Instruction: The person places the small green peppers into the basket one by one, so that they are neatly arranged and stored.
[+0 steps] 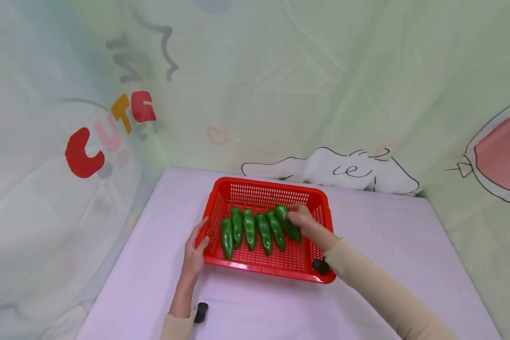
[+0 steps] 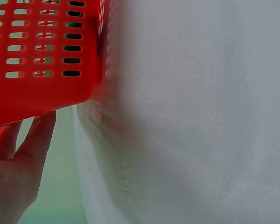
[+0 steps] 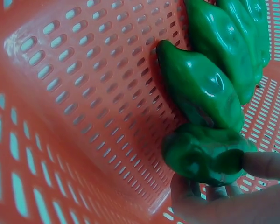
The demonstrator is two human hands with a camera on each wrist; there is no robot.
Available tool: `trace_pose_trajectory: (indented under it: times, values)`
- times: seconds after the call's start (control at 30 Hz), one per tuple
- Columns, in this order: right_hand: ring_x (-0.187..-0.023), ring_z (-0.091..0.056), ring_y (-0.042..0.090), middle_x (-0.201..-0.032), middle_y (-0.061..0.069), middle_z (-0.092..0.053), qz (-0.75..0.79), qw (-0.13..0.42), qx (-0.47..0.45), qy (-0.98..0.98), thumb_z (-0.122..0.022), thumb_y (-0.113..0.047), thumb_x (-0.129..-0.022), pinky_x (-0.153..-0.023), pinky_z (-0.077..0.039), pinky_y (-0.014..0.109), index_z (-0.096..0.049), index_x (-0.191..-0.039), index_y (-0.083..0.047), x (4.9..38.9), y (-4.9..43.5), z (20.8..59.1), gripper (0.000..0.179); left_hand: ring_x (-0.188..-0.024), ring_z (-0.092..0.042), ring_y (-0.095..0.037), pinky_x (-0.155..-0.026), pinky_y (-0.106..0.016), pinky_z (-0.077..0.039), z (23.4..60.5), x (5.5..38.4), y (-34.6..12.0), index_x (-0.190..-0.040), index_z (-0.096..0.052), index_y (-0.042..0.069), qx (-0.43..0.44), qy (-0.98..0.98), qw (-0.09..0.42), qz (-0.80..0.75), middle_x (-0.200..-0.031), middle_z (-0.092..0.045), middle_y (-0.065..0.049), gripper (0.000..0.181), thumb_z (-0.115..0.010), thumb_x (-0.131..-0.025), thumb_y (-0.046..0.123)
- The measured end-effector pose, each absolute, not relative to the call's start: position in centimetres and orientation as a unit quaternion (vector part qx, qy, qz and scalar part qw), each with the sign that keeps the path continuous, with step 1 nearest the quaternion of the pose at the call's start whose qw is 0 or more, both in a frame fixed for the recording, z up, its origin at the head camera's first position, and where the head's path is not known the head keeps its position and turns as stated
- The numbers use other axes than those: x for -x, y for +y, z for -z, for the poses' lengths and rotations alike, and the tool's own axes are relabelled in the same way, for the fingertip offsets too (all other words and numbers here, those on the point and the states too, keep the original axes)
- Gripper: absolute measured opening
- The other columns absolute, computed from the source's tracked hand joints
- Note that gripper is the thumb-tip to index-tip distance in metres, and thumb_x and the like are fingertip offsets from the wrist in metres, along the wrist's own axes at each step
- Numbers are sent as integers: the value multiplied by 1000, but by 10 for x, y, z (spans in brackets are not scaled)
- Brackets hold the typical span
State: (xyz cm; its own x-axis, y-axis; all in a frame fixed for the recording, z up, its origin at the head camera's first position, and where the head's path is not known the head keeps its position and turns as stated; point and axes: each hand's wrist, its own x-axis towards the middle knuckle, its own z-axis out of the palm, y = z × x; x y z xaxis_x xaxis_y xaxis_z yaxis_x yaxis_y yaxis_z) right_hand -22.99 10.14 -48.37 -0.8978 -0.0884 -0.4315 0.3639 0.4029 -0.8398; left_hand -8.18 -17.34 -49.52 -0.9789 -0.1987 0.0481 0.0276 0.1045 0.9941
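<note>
Several long green peppers (image 1: 249, 229) lie side by side in a red perforated plastic basket (image 1: 267, 270), their thin stems toward its back wall. Over the right part of the basket, my right hand (image 1: 302, 219) pinches the rightmost green pepper (image 3: 196, 151). In the right wrist view the thumb presses on it from one side and curled fingers sit under the other. Another green pepper (image 3: 203, 88) lies directly beside the held one. My left hand (image 1: 194, 250) holds the basket's left rim near the front corner; in the left wrist view its fingers (image 2: 37, 140) meet the rim edge.
The basket stands on a table covered in pale lilac cloth (image 1: 144, 283). A printed fabric backdrop (image 1: 255, 94) rises behind and at both sides of the table. Black devices (image 1: 201, 312) are worn on both wrists, the right one overlapping the basket's front right corner.
</note>
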Motion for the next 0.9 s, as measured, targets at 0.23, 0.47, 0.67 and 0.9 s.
trace_pose_trajectory:
  times: [0.23,0.47,0.67,0.9]
  values:
    - [-113,-57,36,-135,32,-47,514,205,-81,829,-46,8,-87,-90,-54,44,-44,-138,13,234,102,485,52,-146,-26,-35,-114,-55,-28,496,84,-174,-149,-39,0,-58,-737,89,667,-155,-36,-18,51,-43,-98,-2]
    - [-104,-58,34,-128,35,-49,506,194,-69,838,-47,9,-84,-84,-56,42,-46,-131,19,231,104,492,48,-146,-25,-31,-115,-53,-26,529,94,-180,-150,-40,7,-55,-730,94,674,-156,-36,-13,52,-43,-99,-1]
    - [-109,-57,36,-130,36,-48,490,196,-71,847,-48,9,-82,-84,-56,40,-45,-132,19,229,104,493,51,-146,-26,-27,-114,-51,-29,531,93,-179,-150,-41,13,-53,-728,101,676,-156,-37,-8,52,-45,-99,3]
    - [-103,-55,33,-126,34,-50,473,193,-75,856,-47,7,-82,-85,-56,43,-47,-128,19,226,102,494,47,-146,-25,-34,-113,-54,-29,511,87,-177,-149,-39,2,-55,-728,90,677,-155,-35,-17,51,-44,-98,-2]
